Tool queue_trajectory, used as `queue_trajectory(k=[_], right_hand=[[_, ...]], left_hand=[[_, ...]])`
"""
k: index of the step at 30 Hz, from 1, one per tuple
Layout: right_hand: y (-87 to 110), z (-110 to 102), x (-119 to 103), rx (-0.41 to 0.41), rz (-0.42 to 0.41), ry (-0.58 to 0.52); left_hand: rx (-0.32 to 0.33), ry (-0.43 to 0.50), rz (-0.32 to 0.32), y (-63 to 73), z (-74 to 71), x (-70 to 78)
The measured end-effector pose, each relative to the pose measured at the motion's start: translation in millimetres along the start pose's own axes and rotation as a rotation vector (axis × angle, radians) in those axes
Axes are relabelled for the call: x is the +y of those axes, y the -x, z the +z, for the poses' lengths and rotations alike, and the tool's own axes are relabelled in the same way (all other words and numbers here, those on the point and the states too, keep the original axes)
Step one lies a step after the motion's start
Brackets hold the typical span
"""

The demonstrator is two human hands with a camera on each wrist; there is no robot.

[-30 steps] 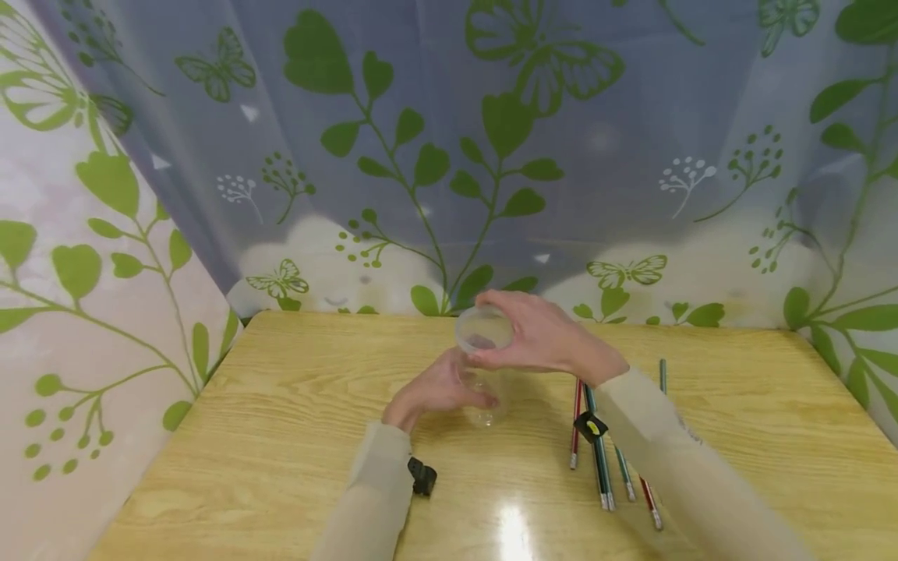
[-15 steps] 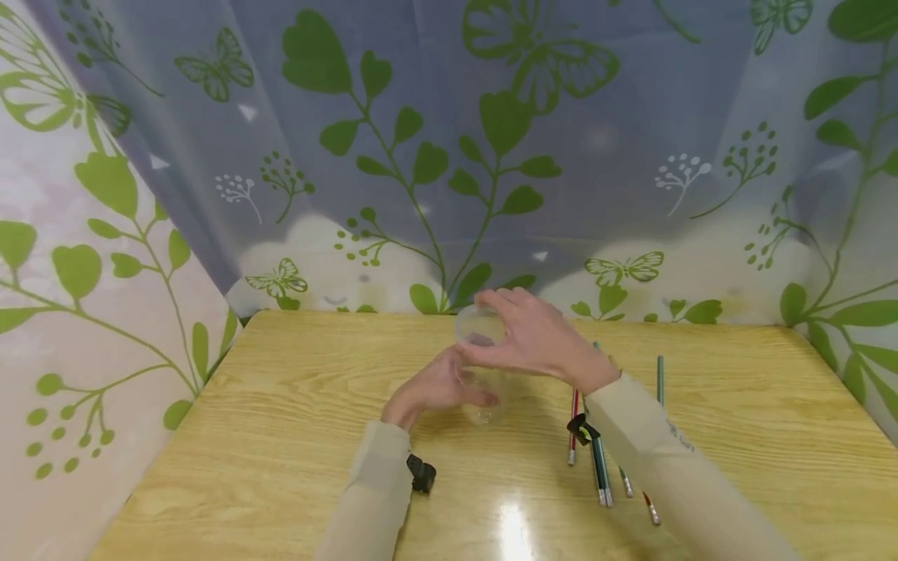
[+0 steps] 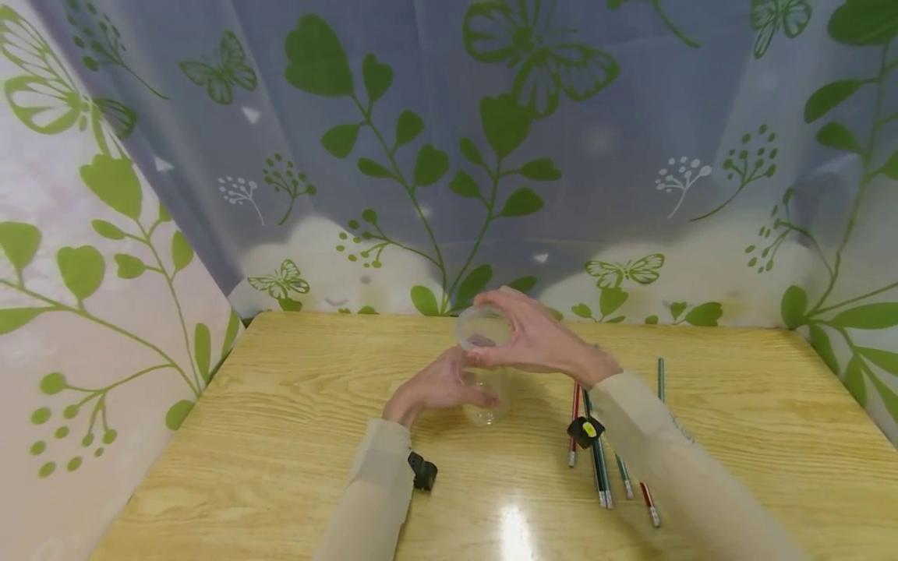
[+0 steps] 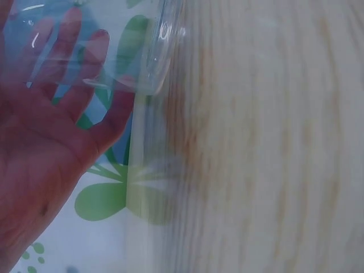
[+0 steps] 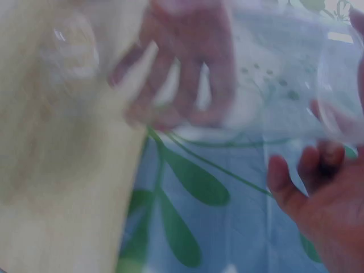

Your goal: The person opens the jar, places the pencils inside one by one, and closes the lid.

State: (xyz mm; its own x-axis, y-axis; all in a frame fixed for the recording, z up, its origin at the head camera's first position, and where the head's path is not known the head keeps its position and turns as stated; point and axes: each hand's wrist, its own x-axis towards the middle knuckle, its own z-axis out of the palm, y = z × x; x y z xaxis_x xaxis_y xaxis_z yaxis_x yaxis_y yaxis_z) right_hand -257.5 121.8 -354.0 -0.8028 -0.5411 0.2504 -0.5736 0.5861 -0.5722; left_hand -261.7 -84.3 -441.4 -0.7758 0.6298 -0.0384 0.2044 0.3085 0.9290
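A clear plastic jar [image 3: 486, 418] is held upright over the middle of the table, its round translucent top [image 3: 484, 331] facing up. My left hand [image 3: 440, 386] grips the jar's body, fingers around the far side and thumb across the near side. Up at the top edge, my right hand [image 3: 536, 331] holds the round top between thumb and fingers. The right wrist view shows the see-through jar wall [image 5: 273, 74] with the left fingers visible through it. In the left wrist view, the jar's base [image 4: 159, 51] hangs beside the left palm.
Several pencils lie on the wooden table [image 3: 281, 436] under the right forearm, among them a red pencil [image 3: 575, 428] and a dark green pencil [image 3: 601, 471]. Another green pencil [image 3: 661, 380] pokes out beyond the sleeve. A leaf-patterned curtain [image 3: 393, 195] hangs behind the table.
My right hand and wrist first swung slightly left around the jar's top, then turned partly back. The left hand and jar stay almost in place.
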Motion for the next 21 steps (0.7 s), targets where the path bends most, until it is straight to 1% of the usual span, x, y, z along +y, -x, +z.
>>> queue_trajectory(k=[5, 8, 10, 13, 16, 21], right_hand=[[8.0, 17.0, -6.7, 0.144, 0.132, -0.102], [10.4, 24.0, -12.5, 0.186, 0.189, -0.143], [10.1, 26.7, -13.4, 0.197, 0.186, -0.192], [8.4, 26.2, -11.8, 0.180, 0.139, -0.291], [6.4, 22.5, -7.7, 0.135, 0.094, -0.383], [2.2, 17.0, 1.2, 0.055, 0.048, -0.457]], left_hand=[[0.001, 0.008, 0.034, -1.0, 2.3, -1.9], [0.006, 0.001, 0.051, -0.6, 2.8, -3.1], [0.006, -0.001, 0.052, 0.0, 2.7, -3.6], [0.001, -0.002, 0.044, -0.2, 1.6, -2.6], [-0.012, 0.004, 0.027, -1.6, -0.1, -1.0], [-0.032, 0.027, 0.008, -4.0, -3.1, -1.3]])
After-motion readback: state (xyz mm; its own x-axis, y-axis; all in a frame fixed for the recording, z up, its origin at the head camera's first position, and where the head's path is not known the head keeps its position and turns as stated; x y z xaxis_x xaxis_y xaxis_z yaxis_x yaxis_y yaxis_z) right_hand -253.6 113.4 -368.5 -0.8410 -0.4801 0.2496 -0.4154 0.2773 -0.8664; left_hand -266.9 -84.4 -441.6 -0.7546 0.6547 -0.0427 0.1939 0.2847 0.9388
